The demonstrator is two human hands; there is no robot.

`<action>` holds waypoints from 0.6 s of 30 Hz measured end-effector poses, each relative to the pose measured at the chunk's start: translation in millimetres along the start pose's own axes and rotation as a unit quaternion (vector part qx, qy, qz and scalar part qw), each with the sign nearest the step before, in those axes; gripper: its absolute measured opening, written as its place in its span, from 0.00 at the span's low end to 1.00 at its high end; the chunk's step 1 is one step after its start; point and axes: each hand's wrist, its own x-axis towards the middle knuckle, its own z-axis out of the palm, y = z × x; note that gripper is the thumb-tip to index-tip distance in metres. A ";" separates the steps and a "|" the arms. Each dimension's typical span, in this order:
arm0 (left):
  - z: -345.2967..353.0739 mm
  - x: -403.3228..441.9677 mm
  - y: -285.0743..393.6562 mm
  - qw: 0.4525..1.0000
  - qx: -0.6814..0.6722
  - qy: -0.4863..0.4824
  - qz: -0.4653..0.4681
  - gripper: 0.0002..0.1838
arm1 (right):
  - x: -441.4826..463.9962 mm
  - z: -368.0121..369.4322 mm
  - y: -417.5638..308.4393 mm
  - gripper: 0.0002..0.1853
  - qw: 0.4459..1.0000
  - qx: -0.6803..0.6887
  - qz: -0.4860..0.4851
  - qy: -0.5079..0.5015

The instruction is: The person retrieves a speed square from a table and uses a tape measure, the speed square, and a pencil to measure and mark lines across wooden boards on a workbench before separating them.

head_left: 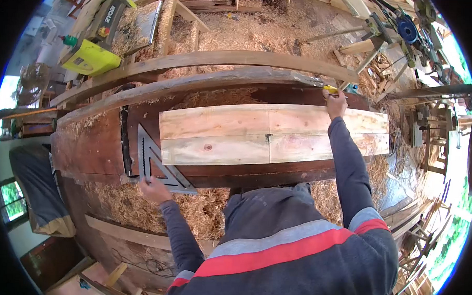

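Note:
My left hand (154, 190) is closed on the lower edge of a grey triangular set square (146, 153), which lies beside the left end of the pale wooden panel. My right hand (337, 105) is closed around a small yellow tool (330, 89) above the panel's far edge; its exact kind is too small to make out. Between my hands the pale wooden panel (215, 147) lies flat, with a lengthwise seam, a cross line near its middle and a few knots. Beneath it is a dark brown workbench (90, 153).
Long wooden beams (218, 57) run along the bench's far side. A green Ryobi machine (96, 57) stands at the upper left, and a saw with a blue round part (407, 29) at the upper right. Wood shavings (250, 36) cover the floor. Stacked timber lies to the right.

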 end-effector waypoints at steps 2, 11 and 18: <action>-4.9 -27.8 81.8 0.987 -0.148 -0.031 0.048 0.15 | -18.1 -27.1 -30.0 0.27 0.999 0.035 -0.029 0.019; -46.9 -203.4 256.6 0.435 -0.569 -0.688 -0.114 0.31 | -260.2 -169.1 -98.4 0.20 0.590 0.529 0.176 -0.584; -100.7 -242.1 250.4 0.483 -0.447 -0.747 -0.097 0.27 | -291.4 -235.7 -38.3 0.15 0.747 0.376 0.106 -0.537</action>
